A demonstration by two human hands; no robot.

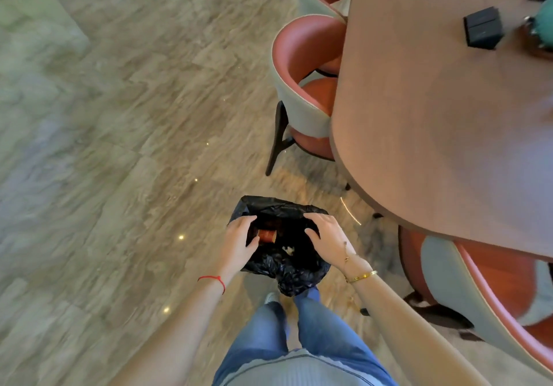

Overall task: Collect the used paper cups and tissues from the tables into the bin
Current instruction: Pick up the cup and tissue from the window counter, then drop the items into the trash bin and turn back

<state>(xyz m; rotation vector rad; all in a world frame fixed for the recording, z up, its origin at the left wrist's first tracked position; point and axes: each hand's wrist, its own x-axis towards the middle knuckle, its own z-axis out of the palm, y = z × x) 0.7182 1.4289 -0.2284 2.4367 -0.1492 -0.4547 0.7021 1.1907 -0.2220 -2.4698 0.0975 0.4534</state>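
I hold a black plastic bin bag (287,269) open in front of me, above the floor. My left hand (239,240) grips the bag's left rim, fingers curled over the edge. My right hand (324,231) grips the right rim the same way. Inside the bag lies a brown paper cup (265,235) on its side, close to my left thumb, and a small white scrap of tissue (288,249) sits lower in the middle.
A large round brown table (434,122) fills the right side, with a black box (482,27) and a teal object (543,15) on it. Red and grey chairs (302,86) are tucked under its left and near edges. Wood-pattern floor (119,146) spreads to the left.
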